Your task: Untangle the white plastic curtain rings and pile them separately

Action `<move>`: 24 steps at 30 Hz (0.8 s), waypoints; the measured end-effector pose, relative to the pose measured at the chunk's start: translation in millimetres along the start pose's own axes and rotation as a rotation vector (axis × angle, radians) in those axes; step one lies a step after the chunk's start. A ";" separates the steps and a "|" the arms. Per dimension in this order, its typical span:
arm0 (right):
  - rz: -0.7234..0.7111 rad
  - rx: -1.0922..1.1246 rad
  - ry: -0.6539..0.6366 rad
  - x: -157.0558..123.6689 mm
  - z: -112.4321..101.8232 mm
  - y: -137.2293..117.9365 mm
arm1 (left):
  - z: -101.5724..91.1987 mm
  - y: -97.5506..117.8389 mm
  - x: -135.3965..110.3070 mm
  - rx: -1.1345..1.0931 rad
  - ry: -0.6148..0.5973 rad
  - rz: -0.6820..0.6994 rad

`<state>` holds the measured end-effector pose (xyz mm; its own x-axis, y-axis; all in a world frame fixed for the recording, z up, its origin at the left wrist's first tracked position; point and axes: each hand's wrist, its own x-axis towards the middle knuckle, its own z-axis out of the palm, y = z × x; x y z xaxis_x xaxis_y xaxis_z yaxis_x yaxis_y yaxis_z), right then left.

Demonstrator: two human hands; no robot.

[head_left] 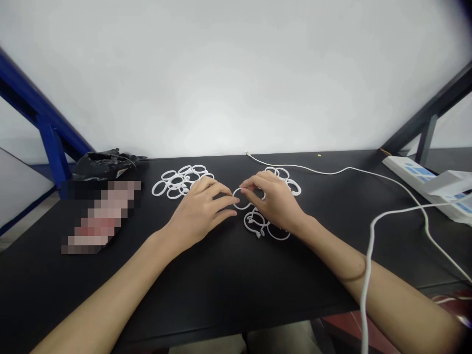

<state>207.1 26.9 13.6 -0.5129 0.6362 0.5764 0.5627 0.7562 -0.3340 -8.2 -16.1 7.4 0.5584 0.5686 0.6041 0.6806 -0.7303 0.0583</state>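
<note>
Both of my hands meet over a white plastic ring [240, 198] at the middle of the black table [228, 285]. My left hand [201, 211] has its fingers stretched toward the ring and pinches its left side. My right hand [275, 199] curls over the ring's right side and grips it. Under and behind my right hand lies a cluster of linked white rings [263, 223]. A second pile of loose white rings [180, 181] lies just beyond my left hand.
A crumpled black bag [103, 164] sits at the back left, beside a blurred patch. A white cable [368, 255] runs across the right side, over my right forearm. White boxes [431, 187] stand at the far right. Blue and dark frame bars flank the table.
</note>
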 end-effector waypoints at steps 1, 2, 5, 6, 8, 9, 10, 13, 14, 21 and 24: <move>0.004 0.024 0.003 -0.1 0.0 -1.2 | -0.2 -0.6 0.3 0.016 0.024 0.006; 0.012 0.052 0.004 -0.1 -0.1 -2.4 | -0.5 -1.3 0.7 0.032 0.047 0.000; 0.041 0.147 0.008 0.2 -1.4 -6.4 | -1.4 -2.9 2.0 0.060 0.097 -0.060; 0.042 0.177 0.014 0.3 -2.0 -7.7 | -1.8 -3.3 2.4 0.060 0.109 -0.083; 0.027 0.227 0.034 0.6 -3.0 -9.8 | -2.5 -3.7 2.9 0.041 0.137 -0.122; 0.016 0.244 0.046 0.6 -3.5 -10.5 | -2.7 -3.6 3.2 0.025 0.151 -0.140; 0.005 0.253 0.060 0.7 -3.9 -11.1 | -2.9 -3.3 3.4 0.008 0.160 -0.155; -0.002 0.240 0.085 1.1 -5.3 -12.4 | -3.0 -1.3 4.0 -0.023 0.156 -0.182; 0.008 0.231 0.086 1.2 -6.0 -12.8 | -2.9 -0.4 4.2 -0.029 0.143 -0.186; 0.033 0.207 0.063 0.1 -7.1 -16.3 | -3.1 6.3 1.9 -0.109 0.040 -0.366; -0.028 0.201 0.038 -0.6 -5.5 -16.1 | -3.0 7.8 1.2 -0.102 -0.018 -0.437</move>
<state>201.9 13.6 22.7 -0.4998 0.6110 0.6139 0.4059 0.7914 -0.4572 -3.7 -22.2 11.0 0.2379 0.8377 0.4916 0.8048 -0.4534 0.3830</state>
